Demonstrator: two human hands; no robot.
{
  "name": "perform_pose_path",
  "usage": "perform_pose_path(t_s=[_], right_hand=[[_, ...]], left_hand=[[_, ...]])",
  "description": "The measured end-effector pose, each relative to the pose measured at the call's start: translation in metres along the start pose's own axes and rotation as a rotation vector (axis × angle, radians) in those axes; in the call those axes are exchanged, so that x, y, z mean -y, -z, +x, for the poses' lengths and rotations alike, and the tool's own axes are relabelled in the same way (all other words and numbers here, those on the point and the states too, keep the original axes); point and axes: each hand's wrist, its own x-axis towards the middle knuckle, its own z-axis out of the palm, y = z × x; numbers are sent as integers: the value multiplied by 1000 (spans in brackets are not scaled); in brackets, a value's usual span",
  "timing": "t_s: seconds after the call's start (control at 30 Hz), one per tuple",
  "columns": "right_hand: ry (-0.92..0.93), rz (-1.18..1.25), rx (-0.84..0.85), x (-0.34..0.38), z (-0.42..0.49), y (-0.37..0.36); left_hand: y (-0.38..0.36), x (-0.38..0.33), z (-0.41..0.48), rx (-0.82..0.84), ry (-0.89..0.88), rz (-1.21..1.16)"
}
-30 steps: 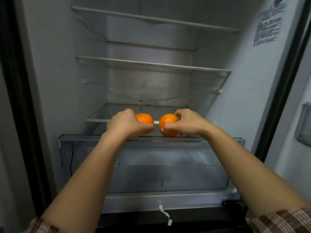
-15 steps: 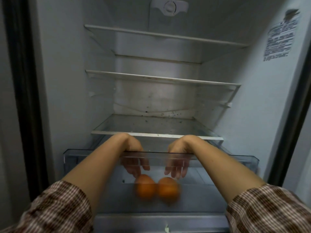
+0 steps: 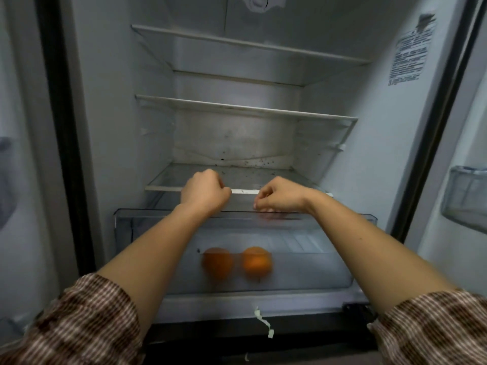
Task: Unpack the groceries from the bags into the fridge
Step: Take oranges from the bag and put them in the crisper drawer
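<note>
Two oranges lie side by side on the floor of the clear crisper drawer (image 3: pixel 320 272), the left orange (image 3: pixel 217 262) and the right orange (image 3: pixel 257 262) seen blurred through its front wall. My left hand (image 3: pixel 204 194) and my right hand (image 3: pixel 280 198) hover just above the drawer's rim, in front of the lowest glass shelf (image 3: pixel 245 191). Both hands have curled fingers and hold nothing. The right hand's fingertips are close to the rim; I cannot tell whether they touch it.
The open fridge has two more bare glass shelves, a middle shelf (image 3: pixel 245 108) and a top shelf (image 3: pixel 250 44). A door bin (image 3: pixel 465 198) juts in at the right. A scrap of pale tape (image 3: pixel 264 324) hangs below the drawer.
Both hands carried the oranges down into the drawer, let them go, and rose back above the rim. The oranges now rest on the drawer floor.
</note>
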Motion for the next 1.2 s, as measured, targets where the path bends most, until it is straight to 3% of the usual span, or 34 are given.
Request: perform_pose_path(t_s=[0.17, 0.37, 0.6, 0.8, 1.0, 1.2], right_hand=[[113, -144, -310, 10, -52, -11], [167, -190, -367, 24, -121, -33], [295, -121, -311, 30, -227, -111], [456, -155, -142, 72, -308, -169], [682, -117, -74, 166, -369, -241], [837, -77, 111, 264, -440, -363]], left_hand=[[17, -7, -46, -54, -27, 4], [50, -11, -125, -60, -65, 64], [77, -3, -266, -194, -42, 159], [126, 21, -399, -262, 20, 246], [212, 83, -515, -338, 267, 341], [292, 172, -643, -280, 554, 490]])
